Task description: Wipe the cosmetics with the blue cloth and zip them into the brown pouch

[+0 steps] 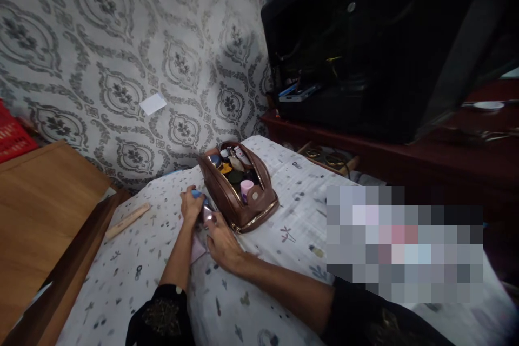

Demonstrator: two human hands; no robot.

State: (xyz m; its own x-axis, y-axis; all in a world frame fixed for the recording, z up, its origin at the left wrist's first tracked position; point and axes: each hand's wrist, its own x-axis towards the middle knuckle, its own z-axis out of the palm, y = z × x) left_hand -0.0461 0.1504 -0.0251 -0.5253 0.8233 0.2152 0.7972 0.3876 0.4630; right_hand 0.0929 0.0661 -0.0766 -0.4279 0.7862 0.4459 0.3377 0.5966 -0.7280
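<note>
My left hand [191,205] is closed round a small object with a blue cap [197,193], just left of an open brown leather toiletry bag [227,197]. My right hand [221,243] rests on the bedsheet beside it, fingers pinched on the lower end of the same small silvery object [207,214]. A pink cloth [197,248] lies under both hands. The bag stands on the bed and holds several small bottles and tubes, among them a pink-capped one [246,187].
The bed has a white patterned sheet [133,270]. A wooden stick [126,221] lies at its left edge beside a wooden board [44,211]. A dark wooden shelf [365,146] carries a large black box [365,48]. A red crate [12,132] stands far left.
</note>
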